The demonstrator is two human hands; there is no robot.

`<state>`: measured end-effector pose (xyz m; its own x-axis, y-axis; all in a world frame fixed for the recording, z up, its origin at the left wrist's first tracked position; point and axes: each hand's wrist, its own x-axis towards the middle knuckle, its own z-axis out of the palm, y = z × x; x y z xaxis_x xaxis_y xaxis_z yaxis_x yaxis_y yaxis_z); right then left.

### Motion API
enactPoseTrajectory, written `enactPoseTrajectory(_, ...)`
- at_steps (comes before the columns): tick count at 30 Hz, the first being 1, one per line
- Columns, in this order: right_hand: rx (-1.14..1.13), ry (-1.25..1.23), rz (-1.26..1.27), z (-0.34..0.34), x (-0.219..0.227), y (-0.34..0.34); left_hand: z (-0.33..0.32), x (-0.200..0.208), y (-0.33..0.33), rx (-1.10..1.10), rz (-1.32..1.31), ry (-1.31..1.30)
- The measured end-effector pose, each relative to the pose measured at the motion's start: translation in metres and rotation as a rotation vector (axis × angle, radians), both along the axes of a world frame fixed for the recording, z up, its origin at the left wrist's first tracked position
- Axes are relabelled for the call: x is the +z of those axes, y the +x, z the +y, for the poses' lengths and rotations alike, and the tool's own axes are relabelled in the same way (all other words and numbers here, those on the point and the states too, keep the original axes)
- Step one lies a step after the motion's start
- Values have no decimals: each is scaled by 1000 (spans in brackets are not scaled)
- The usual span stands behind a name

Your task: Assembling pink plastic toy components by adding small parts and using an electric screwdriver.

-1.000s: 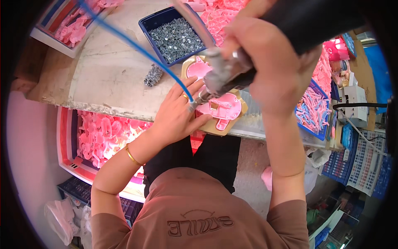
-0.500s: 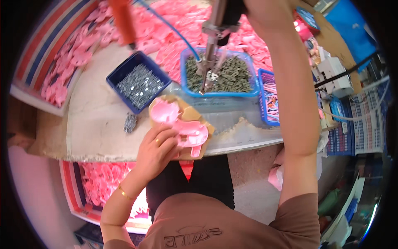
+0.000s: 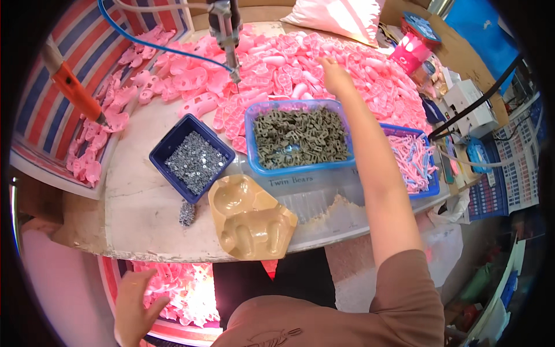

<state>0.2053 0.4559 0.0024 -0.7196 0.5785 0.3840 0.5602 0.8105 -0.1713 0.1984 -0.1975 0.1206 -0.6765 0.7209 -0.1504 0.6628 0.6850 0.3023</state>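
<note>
My left hand (image 3: 137, 301) hangs below the table's near edge, thumb and fingers apart and holding nothing. Under it are pink plastic parts (image 3: 188, 292) in a striped bin. On the table sits a tan, shaped holding block (image 3: 254, 217) with bare hollows. My right arm stretches across the table, and my right hand (image 3: 336, 78) reaches into the far heap of pink molded shells (image 3: 277, 75). Its fingers look extended among the shells, with no held piece visible.
A dark blue tray (image 3: 159, 156) holds small metal screws. Next to it stand a blue tub (image 3: 300, 169) of grey-green clips and a blue basket (image 3: 425, 189) of pink and blue strips. An orange-handled tool (image 3: 78, 92) and a power screwdriver (image 3: 225, 29) hang overhead.
The pink shell has left the holding block. My left hand has moved down and left, off the block. My right hand has lowered into the pink heap; the screwdriver has swung away up and left.
</note>
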Motion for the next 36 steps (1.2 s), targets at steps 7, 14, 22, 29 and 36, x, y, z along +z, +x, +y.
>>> enactPoseTrajectory(7,-42,171,-334,3,-1,-4,84,-25,-2,-415,-195,92)
enactPoseTrajectory(14,245,-751,107,-53,69,63,172,-55,11,-617,-75,386)
enactPoseTrajectory(22,685,-1526,-363,-188,73,121,238,-98,46,-693,59,687)
enactPoseTrajectory(29,434,-1163,132,-64,35,79,223,-96,44,-647,-11,806)
enactPoseTrajectory(36,14,-268,188,20,-1,-31,199,-94,46,-595,-61,718)
